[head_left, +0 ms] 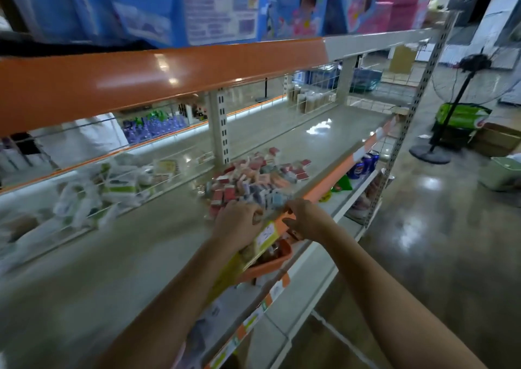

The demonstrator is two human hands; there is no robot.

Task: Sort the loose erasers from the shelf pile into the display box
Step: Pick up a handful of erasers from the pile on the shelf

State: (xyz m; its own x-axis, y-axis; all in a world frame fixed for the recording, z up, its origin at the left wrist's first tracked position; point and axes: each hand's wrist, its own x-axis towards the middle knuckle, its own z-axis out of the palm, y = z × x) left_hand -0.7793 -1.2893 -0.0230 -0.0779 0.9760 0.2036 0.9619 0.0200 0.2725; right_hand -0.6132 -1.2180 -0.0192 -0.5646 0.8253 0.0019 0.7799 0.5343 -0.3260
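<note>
Both hands are at the front edge of the shelf (118,255), close together but apart. Left hand (238,222) rests with curled fingers on the near end of the eraser pile (253,182); whether it grips any eraser cannot be told through the blur. Right hand (306,219) is just beside it at the orange front rail (332,179), fingers bent, thumb forward; what it holds, if anything, cannot be told.

Loose erasers, red, pink and blue, lie heaped against the front rail, right of the slotted upright post (220,126). No display box can be made out among them.

Below the hands, on the lower shelf, an orange tray (267,267) holds blurred goods. Cans (365,164) stand further right.

Left of the pile the shelf surface is bare up to the wire back grid (112,182), behind which white packets (112,185) lie.
</note>
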